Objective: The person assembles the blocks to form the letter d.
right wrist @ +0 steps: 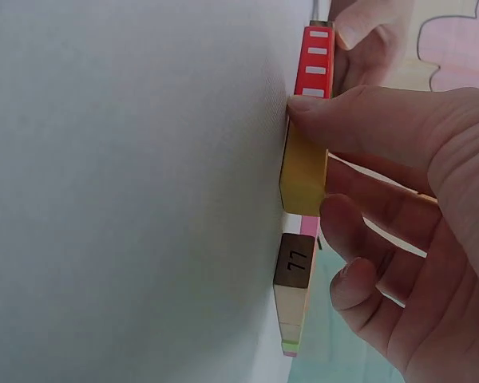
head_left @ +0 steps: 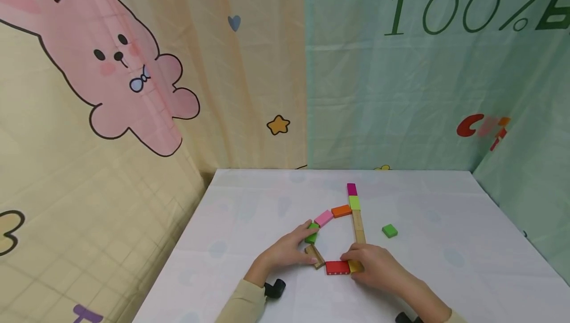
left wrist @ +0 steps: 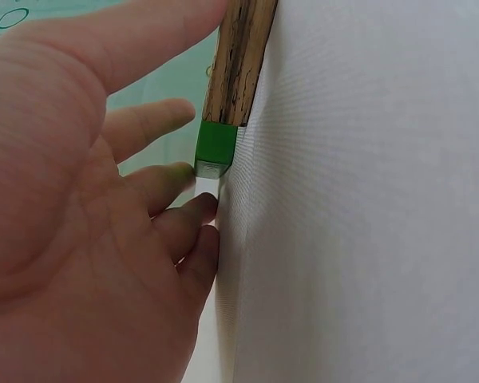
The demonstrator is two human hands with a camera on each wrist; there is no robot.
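Note:
Coloured blocks lie end to end on the white table in a shape like a letter d. My right hand (head_left: 378,266) pinches a yellow block (right wrist: 305,167) between thumb and fingers, at the right end of a red block (head_left: 337,267). Above it, wooden blocks (head_left: 358,224) form a straight line, the nearest marked 77. My left hand (head_left: 287,250) lies along the curve's left side with fingers loosely extended. Its fingertips touch a green block (head_left: 311,238), and its thumb rests at a dark-streaked wooden block (left wrist: 239,60). Pink (head_left: 323,218) and orange blocks (head_left: 341,211) continue the curve.
Lime (head_left: 354,203) and magenta blocks (head_left: 352,189) top the straight line. A separate green block (head_left: 389,231) lies to its right. Printed curtains hang behind the white table (head_left: 249,204) and along its sides.

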